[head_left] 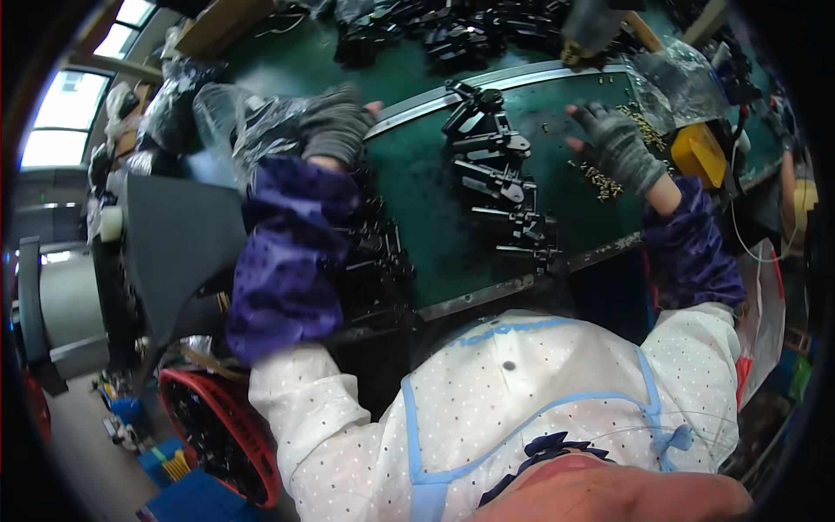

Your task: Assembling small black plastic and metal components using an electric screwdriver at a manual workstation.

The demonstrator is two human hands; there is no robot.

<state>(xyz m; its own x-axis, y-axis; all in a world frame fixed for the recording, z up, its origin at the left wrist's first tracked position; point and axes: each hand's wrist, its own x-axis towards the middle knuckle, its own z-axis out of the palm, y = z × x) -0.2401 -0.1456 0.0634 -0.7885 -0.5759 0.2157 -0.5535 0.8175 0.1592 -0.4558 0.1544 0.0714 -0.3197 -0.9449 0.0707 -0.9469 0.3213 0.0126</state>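
Observation:
My left hand (335, 129), in a grey fingerless glove, is beside a clear plastic bag (228, 122) on the left of the green bench. One fingertip points right; the other fingers are blurred or hidden, so its grip does not show. My right hand (619, 150), gloved alike, hovers over the right side with its fingers apart and nothing visible in them. Close by lie small brass-coloured screws (602, 184), with a second scatter of them (645, 126) beyond. Between my hands runs a row of black and silver metal parts (491, 178), hinge-like in shape.
A metal strip (417, 108) crosses the bench. Dark parts (452, 39) are heaped at the back. To the right are a yellow bin (698, 155) and another plastic bag (683, 83). More black parts (378, 252) lie near-left, above a red-rimmed basket (261, 452). A grey machine (178, 252) stands left.

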